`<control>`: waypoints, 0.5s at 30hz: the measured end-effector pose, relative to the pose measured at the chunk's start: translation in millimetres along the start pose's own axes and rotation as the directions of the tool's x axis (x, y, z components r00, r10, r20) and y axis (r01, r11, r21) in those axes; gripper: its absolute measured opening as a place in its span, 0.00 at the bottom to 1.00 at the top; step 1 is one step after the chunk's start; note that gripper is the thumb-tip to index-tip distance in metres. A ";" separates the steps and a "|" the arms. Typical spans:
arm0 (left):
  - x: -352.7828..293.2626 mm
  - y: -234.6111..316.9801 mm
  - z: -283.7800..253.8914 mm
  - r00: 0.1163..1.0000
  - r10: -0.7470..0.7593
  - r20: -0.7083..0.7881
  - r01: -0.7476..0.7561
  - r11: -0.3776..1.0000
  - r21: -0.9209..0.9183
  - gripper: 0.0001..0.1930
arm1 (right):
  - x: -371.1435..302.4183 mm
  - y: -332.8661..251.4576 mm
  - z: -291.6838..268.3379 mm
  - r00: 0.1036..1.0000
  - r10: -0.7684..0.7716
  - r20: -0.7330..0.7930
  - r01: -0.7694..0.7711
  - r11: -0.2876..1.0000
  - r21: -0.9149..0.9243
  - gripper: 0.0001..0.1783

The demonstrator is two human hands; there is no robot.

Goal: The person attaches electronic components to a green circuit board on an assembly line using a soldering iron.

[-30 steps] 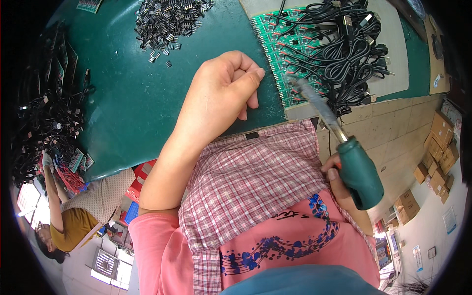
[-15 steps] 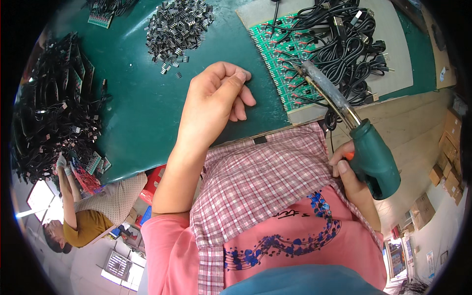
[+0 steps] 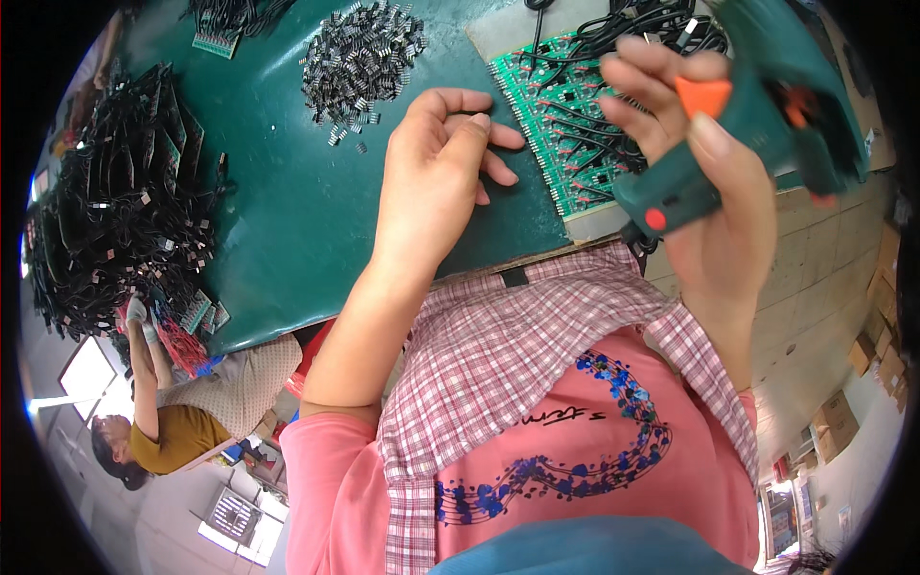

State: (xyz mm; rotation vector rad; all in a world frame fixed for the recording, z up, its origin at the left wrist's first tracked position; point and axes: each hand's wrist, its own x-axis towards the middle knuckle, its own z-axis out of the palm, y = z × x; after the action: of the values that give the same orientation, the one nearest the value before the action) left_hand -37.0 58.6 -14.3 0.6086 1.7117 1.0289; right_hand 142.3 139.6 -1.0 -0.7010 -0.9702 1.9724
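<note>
My right hand [image 3: 721, 235] grips a green soldering gun [image 3: 671, 196] with an orange trigger, raised over the right edge of the workbench. Motion smears part of its body, and its tip does not show. My left hand [image 3: 433, 172] hovers above the green mat with fingers loosely bent and slightly apart; nothing shows in them. Just right of its fingertips lies a panel of green circuit boards [image 3: 565, 144] with short red-and-black wire ends along it. Black cables [image 3: 628, 34] with plugs run from the boards, partly hidden behind my right hand and the gun.
Small metal-and-black connectors [image 3: 362, 62] lie heaped on the green mat [image 3: 278, 182]. A tall pile of cabled boards [image 3: 125, 211] covers the left side. Beyond it, a co-worker [image 3: 182, 426] handles cables. Cardboard boxes [image 3: 834, 422] stand on the floor at the right.
My right hand has risen toward the boards, turning the soldering gun so its barrel no longer shows. My left hand has shifted up and right, its fingers loosening a little.
</note>
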 end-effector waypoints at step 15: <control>10.5 8.0 16.2 0.995 0.005 0.102 0.010 0.989 -0.147 0.10 | 13.5 7.0 -11.7 0.999 0.018 0.041 -0.020 0.999 0.043 0.19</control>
State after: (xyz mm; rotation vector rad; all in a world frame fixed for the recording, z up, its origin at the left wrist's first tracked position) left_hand -26.5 76.6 -14.9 0.5546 1.5316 1.0933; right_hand 141.2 152.8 -14.9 -0.6495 -0.9450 2.0253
